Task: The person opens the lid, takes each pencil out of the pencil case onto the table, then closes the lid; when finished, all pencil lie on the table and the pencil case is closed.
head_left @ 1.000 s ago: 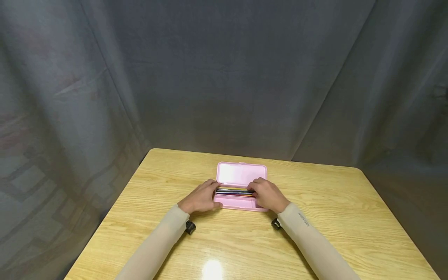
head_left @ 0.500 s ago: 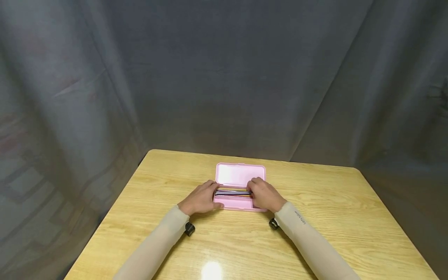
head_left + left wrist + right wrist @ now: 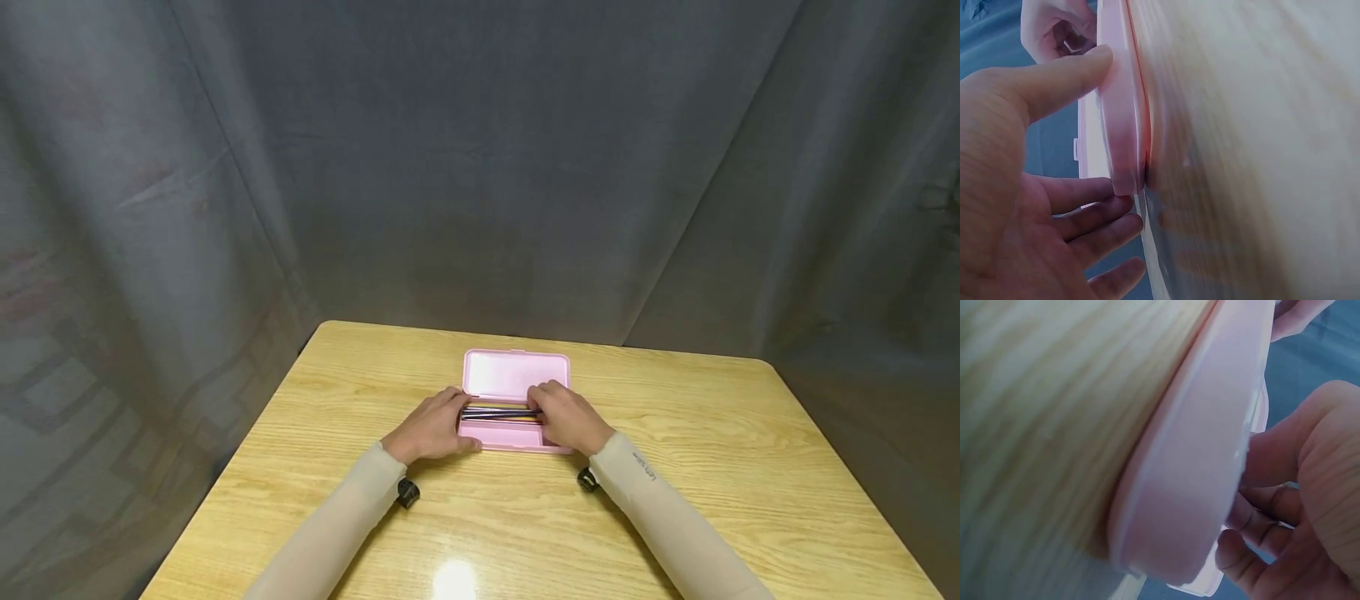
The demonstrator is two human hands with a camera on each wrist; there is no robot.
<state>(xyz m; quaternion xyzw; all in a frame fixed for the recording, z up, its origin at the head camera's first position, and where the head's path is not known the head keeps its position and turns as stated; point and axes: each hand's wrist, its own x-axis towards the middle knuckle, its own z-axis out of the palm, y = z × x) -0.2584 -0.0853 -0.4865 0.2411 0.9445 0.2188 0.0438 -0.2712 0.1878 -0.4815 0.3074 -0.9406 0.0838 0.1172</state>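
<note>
Pink case (image 3: 519, 449) is lying open on the wooden table (image 3: 675, 467), its lid (image 3: 517, 373) resting back on the far side; slim dark sticks (image 3: 497, 413), with yellow and reddish colour showing beside them, are lying lengthwise in the rear part; front compartment (image 3: 506, 434) is showing its pink floor; left hand (image 3: 431, 427) is spanning the left end, fingers mostly straight, thumb touching the front wall; right hand (image 3: 570, 417) is curling over the sticks' right ends; fingertips are hiding inside, grip cannot be told.
</note>
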